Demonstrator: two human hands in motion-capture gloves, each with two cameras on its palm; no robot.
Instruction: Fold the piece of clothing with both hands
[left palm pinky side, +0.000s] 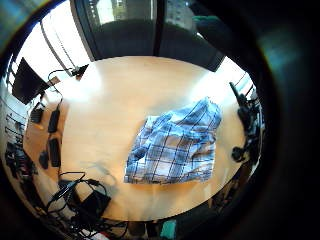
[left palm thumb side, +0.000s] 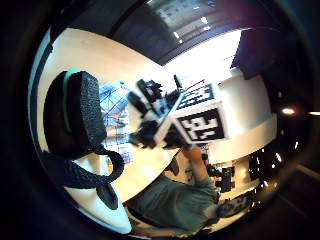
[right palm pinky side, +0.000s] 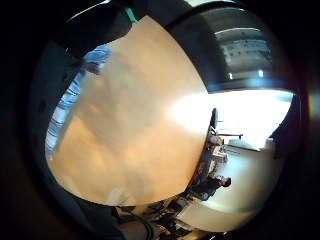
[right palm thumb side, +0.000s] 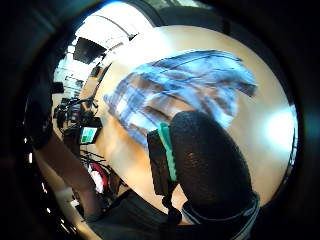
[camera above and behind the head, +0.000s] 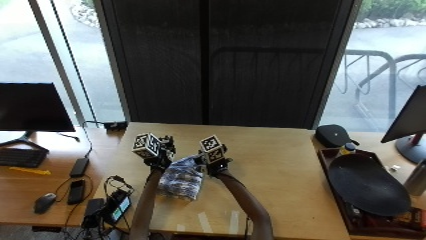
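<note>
A blue and white plaid garment (camera above and behind the head: 180, 184) lies crumpled on the light wooden table (camera above and behind the head: 286, 165), near its front left. In the left little finger side palm view the garment (left palm pinky side: 175, 145) lies loosely bunched, with nothing touching it. My left hand (camera above and behind the head: 160, 160) hovers over its far left corner and holds nothing. My right hand (camera above and behind the head: 214, 164) is raised over its far right corner; its thumb (right palm thumb side: 210, 165) shows above the cloth (right palm thumb side: 175, 90), apart from it. The two hands are close together.
A black case (camera above and behind the head: 336, 134) and a tray with a dark oval dish (camera above and behind the head: 366, 185) stand at the right. Cables and a small device (camera above and behind the head: 110, 205) lie at the table's front left corner. A side desk holds a monitor (camera above and behind the head: 33, 107), phone and mouse (camera above and behind the head: 45, 201).
</note>
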